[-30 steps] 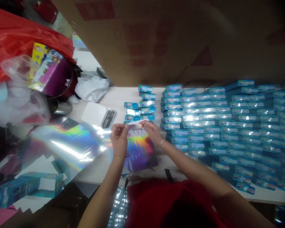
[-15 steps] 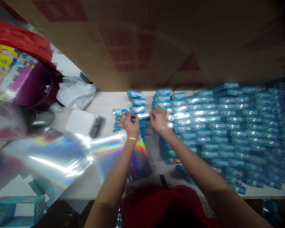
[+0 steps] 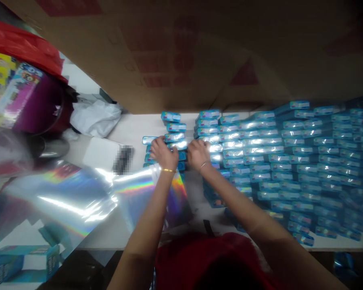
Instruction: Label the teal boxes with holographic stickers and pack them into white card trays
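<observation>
- The left hand (image 3: pixel 165 154) lay over the small group of teal boxes (image 3: pixel 176 128), its fingers bent and somewhat spread; whether it grasped a box or merely rested there, I could not tell.
- The right hand (image 3: pixel 199 154) was just to the right of that group, at the left edge of the large block of teal boxes (image 3: pixel 257 151). Its fingers were curled down, and what they held, if anything, was hidden.
- The small group stood mid-table in two short columns, running from beneath the left hand toward the far side. One glossy box (image 3: pixel 180 145) showed between the two hands, near the left fingertips.
- The large block filled the right side of the white table (image 3: pixel 130 125) in close, slightly uneven rows.
- Nearer than the left hand, a rainbow-sheened sheet (image 3: pixel 139 189) lay partly under the left forearm; a broader shiny film (image 3: pixel 75 197) spread out to its left.
- Left of the small group sat a flat white device (image 3: pixel 101 155), with a crumpled white bag (image 3: pixel 95 117) farther back.
- A large cardboard box (image 3: pixel 169 52) rose along the far side.
- At far left were red plastic (image 3: pixel 21 46) and a purple container (image 3: pixel 42 104); at near left, a teal carton (image 3: pixel 33 264).
</observation>
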The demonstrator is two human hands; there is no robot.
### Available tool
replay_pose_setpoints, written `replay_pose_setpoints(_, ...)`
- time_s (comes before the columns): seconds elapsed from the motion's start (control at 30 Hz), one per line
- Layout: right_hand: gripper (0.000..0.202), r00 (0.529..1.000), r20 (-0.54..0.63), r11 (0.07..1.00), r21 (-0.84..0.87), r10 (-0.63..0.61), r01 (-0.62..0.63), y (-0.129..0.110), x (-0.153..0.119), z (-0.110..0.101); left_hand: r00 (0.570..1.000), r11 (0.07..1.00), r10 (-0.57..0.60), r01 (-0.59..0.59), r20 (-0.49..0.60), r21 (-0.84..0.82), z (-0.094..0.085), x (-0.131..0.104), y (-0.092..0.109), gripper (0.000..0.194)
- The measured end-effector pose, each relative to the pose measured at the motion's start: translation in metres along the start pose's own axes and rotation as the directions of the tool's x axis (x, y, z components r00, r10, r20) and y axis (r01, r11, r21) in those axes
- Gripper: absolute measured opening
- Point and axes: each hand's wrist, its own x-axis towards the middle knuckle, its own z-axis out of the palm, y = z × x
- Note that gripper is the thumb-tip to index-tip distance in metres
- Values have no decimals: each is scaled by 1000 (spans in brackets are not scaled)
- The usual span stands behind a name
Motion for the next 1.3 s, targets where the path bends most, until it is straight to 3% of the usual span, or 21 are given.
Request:
replay_pose_setpoints(0.1, 22, 997, 64, 996, -70, -49, 53, 0, -1, -11, 992, 991, 118, -115, 46, -63, -18, 4, -18, 31)
replay_pose_setpoints(0.17, 24, 999, 14, 997, -70, -36, 37, -10, -8, -21, 961, 957, 269, -258, 71, -133, -42, 4, -43, 21)
replay_pose_setpoints(0.23, 28, 997, -56, 998, -19, -59, 58, -30, -19, -28, 912, 913, 400, -389, 86, -122, -68, 1, -73, 20)
replay_pose_setpoints(0.33, 35, 973, -38, 969, 86, -229, 231, -72, -37, -19, 861, 867, 485, -496, 154, 40, -94, -10, -112, 23)
replay_pose_setpoints(0.43, 38, 946, 81, 943, 148, -313, 299, -105, -49, 8, 835, 819, 494, -541, 244, 194, -95, -21, -134, 25)
replay_pose_setpoints(0.57, 41, 948, 144, 952, 155, -285, 263, -115, -54, 36, 829, 783, 517, -558, 212, 274, -81, -30, -144, 25)
replay_pose_setpoints(0.7, 42, 952, 136, 953, 169, -276, 252, -113, -54, 36, 777, 741, 608, -629, 164, 234, -79, -35, -151, 22)
replay_pose_setpoints(0.83, 42, 957, 139, 954, 194, -255, 226, -114, -52, 33, 743, 740, 656, -668, 135, 82, -95, -50, -150, 12)
replay_pose_setpoints(0.87, 42, 960, 132, 951, 221, -248, 216, -113, -52, 34, 760, 762, 643, -647, 99, 13, -101, -56, -147, 9)
replay_pose_setpoints(0.93, 40, 968, 75, 919, 340, -239, 200, -110, -51, 35, 849, 837, 527, -525, -34, -157, -114, -68, -137, 6)
replay_pose_setpoints(1.0, 36, 980, -42, 811, 556, -193, 183, -107, -53, 34, 951, 872, 257, -305, -172, -383, -124, -77, -123, 11)
replay_pose_setpoints(1.03, 35, 984, -92, 714, 679, -153, 175, -105, -55, 32, 977, 843, 107, -189, -186, -504, -127, -80, -116, 14)
replay_pose_setpoints(1.1, 36, 990, -115, 475, 869, -76, 138, -103, -60, 27, 988, 715, -103, -5, -113, -699, -126, -80, -103, 20)
replay_pose_setpoints(1.17, 35, 998, -53, 307, 950, -16, 56, -101, -67, 19, 983, 595, -181, 108, -2, -797, -115, -77, -94, 23)
replay_pose_setpoints(1.23, 31, 997, 6, 250, 968, 71, -23, -95, -73, 12, 978, 539, -198, 170, 72, -825, -99, -72, -86, 23)
replay_pose_setpoints(1.3, 29, 984, 6, 287, 956, 175, -57, -82, -73, 6, 976, 543, -181, 198, 117, -816, -80, -67, -79, 22)
